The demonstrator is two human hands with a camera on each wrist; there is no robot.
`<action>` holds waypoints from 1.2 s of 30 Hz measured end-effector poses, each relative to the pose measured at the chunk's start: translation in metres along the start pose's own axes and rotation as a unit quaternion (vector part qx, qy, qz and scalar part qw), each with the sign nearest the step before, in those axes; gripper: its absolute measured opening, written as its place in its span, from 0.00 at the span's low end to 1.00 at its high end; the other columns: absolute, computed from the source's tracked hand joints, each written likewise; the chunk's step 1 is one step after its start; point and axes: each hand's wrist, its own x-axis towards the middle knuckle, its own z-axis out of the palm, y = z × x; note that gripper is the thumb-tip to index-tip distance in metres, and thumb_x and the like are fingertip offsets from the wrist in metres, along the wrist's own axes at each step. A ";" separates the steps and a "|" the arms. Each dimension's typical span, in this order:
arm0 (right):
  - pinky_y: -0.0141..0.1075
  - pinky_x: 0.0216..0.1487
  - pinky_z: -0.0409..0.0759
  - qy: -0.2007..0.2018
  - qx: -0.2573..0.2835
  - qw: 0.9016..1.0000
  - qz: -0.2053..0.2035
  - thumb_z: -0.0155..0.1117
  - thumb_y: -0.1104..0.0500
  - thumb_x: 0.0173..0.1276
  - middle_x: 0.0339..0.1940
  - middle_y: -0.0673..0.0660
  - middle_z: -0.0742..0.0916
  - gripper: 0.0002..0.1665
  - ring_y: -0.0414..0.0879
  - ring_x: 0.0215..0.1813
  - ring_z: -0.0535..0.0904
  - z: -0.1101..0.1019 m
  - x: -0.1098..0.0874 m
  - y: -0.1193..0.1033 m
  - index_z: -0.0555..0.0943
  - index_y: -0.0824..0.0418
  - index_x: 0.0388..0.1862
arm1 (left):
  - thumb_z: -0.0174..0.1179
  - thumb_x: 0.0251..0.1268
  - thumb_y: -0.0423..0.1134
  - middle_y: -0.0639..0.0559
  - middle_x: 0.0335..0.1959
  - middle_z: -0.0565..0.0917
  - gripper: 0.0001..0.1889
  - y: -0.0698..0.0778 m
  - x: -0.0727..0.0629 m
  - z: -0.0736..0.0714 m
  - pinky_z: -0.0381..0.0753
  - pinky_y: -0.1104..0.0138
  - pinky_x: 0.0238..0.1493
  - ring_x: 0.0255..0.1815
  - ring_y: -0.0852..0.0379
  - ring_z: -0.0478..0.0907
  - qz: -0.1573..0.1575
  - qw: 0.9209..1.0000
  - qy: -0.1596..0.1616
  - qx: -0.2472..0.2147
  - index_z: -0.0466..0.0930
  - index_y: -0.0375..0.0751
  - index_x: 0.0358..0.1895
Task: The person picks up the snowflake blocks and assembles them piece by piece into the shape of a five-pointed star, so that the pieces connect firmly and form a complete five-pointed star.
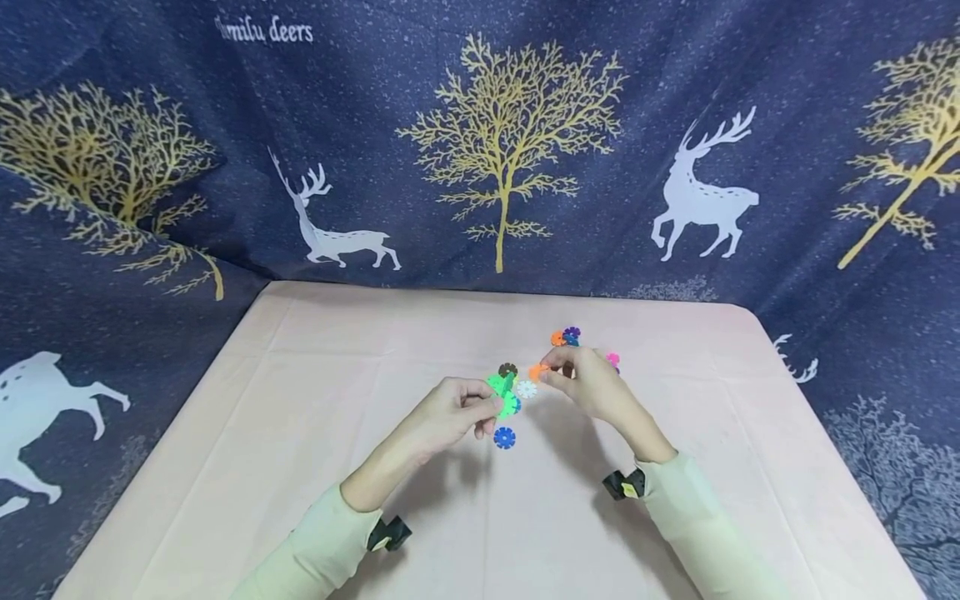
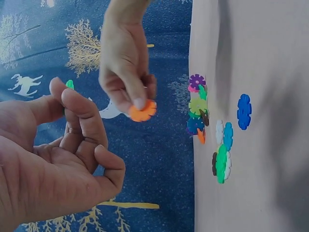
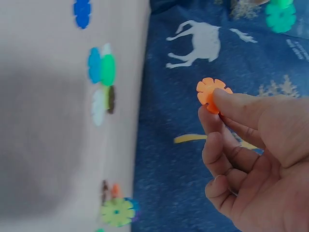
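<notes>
Between thumb and fingertips, my left hand (image 1: 450, 417) pinches green snowflake discs (image 1: 508, 406) that look joined together. My right hand (image 1: 592, 387) pinches an orange snowflake disc (image 3: 207, 92) by its edge, just right of the green ones. Both hands are raised over the table. From the left wrist, my own fingers (image 2: 84, 113) hide most of the green discs. A blue disc (image 1: 505, 437) lies near the left fingertips, and a white disc (image 1: 527, 389) and a brown disc (image 1: 507, 369) lie behind and between the hands.
Past the right hand is a loose group with an orange disc (image 1: 558, 338), a purple disc (image 1: 572, 332) and a pink disc (image 1: 613, 358). A pale cloth covers the table (image 1: 315, 375). Behind it hangs a dark blue curtain (image 1: 450, 233) with deer and trees.
</notes>
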 end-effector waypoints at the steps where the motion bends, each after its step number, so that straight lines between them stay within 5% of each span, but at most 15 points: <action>1: 0.36 0.35 0.76 0.006 0.004 1.000 -0.005 0.69 0.60 0.68 0.34 0.49 0.86 0.05 0.44 0.34 0.77 -0.002 -0.002 -0.003 0.86 0.60 0.41 | 0.58 0.73 0.36 0.49 0.22 0.79 0.10 0.000 0.000 0.000 0.66 0.71 0.28 0.24 0.59 0.75 0.000 1.000 0.002 0.001 0.82 0.29 0.40; 10: 0.37 0.31 0.71 0.035 0.004 0.998 -0.052 0.70 0.58 0.68 0.29 0.44 0.82 0.03 0.43 0.33 0.74 -0.017 -0.021 -0.030 0.86 0.53 0.39 | 0.57 0.74 0.38 0.53 0.18 0.75 0.10 0.001 0.000 -0.001 0.57 0.71 0.22 0.16 0.60 0.58 0.016 1.000 0.005 0.007 0.79 0.33 0.35; 17: 0.35 0.30 0.72 0.040 0.012 0.995 -0.087 0.72 0.57 0.66 0.29 0.41 0.83 0.03 0.40 0.33 0.75 -0.022 -0.032 -0.044 0.87 0.50 0.38 | 0.56 0.74 0.37 0.54 0.19 0.72 0.10 0.004 0.000 0.002 0.60 0.71 0.25 0.20 0.59 0.62 0.021 1.000 -0.002 -0.003 0.77 0.36 0.32; 24: 0.40 0.41 0.67 0.036 0.012 0.993 -0.109 0.72 0.54 0.66 0.30 0.38 0.83 0.03 0.38 0.34 0.74 -0.025 -0.041 -0.056 0.87 0.48 0.39 | 0.56 0.74 0.37 0.54 0.20 0.71 0.10 0.008 -0.003 0.004 0.62 0.71 0.27 0.22 0.58 0.63 0.030 0.999 -0.014 -0.007 0.76 0.38 0.31; 28: 0.36 0.33 0.72 0.030 0.019 0.994 -0.108 0.72 0.56 0.66 0.33 0.39 0.84 0.05 0.39 0.36 0.75 -0.026 -0.043 -0.059 0.87 0.48 0.41 | 0.56 0.74 0.37 0.54 0.19 0.71 0.10 0.010 -0.005 0.005 0.64 0.68 0.32 0.24 0.58 0.65 0.032 0.999 -0.022 -0.011 0.76 0.38 0.31; 36: 0.35 0.31 0.70 0.034 0.031 0.993 -0.107 0.72 0.55 0.66 0.32 0.39 0.83 0.05 0.39 0.35 0.76 -0.025 -0.046 -0.064 0.87 0.45 0.40 | 0.55 0.74 0.37 0.53 0.20 0.75 0.11 0.013 -0.008 0.006 0.71 0.63 0.44 0.25 0.57 0.72 0.027 0.998 -0.035 -0.038 0.78 0.33 0.35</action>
